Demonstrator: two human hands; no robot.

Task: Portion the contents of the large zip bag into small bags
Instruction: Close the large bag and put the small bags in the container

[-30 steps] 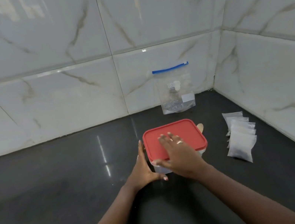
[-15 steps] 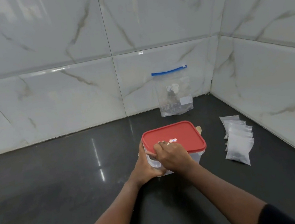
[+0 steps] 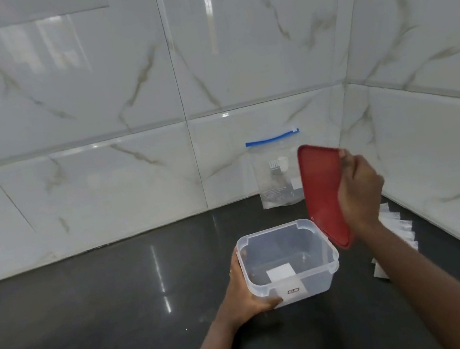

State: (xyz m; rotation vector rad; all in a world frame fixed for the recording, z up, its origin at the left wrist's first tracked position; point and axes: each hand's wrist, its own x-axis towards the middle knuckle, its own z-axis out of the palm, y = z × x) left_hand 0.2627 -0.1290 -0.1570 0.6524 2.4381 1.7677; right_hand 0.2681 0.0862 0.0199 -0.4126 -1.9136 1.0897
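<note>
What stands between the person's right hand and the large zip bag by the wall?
Only the red lid, gripped on edge by the right hand itself: it sits between that hand and the large zip bag, overlapping the bag's right side in view. The clear container, held by the left hand, lies nearer the person, off that line.

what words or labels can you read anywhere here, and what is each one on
"URO": large white letters on the zip bag; the letters after them are blurred.
Fine print lower on the zip bag: too small to read.
Red and white sticker on the front of the container: blurred, unreadable.
Lid and small bags: no text visible.
</note>
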